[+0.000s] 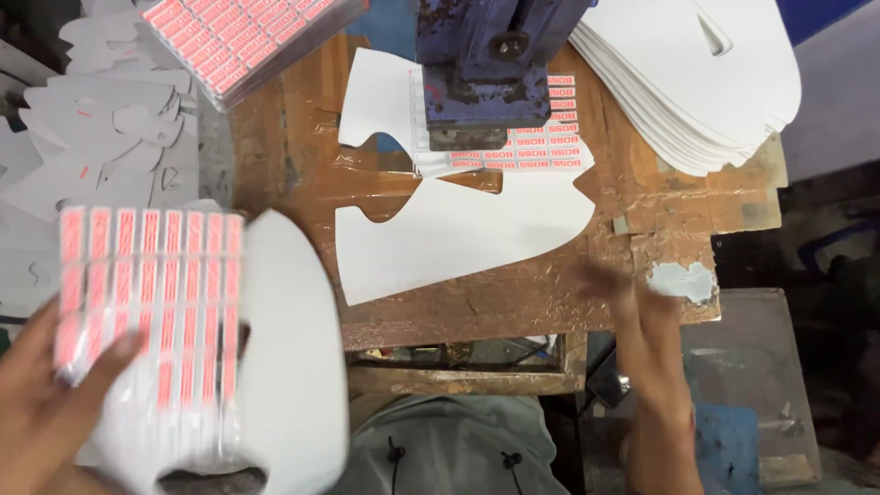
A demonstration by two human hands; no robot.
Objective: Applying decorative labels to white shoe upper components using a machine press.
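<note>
The sheet of labels (147, 302) in my left hand (37, 412) has rows of little pink-red and white stripes, and the cut card (293, 367) under it is plain white. The press (486, 64) is dark blue with brown rust spots, and the sheet (541, 137) under it is white with small red marks. The table (550, 293) is shiny brown, and the stack of cards (697, 82) on it is white

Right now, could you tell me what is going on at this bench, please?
A person's left hand holds a white shaped card with a sheet of red-and-white labels on it. The right hand, blurred, hovers empty over the taped wooden bench. Another white shaped card lies under the blue metal press.
</note>
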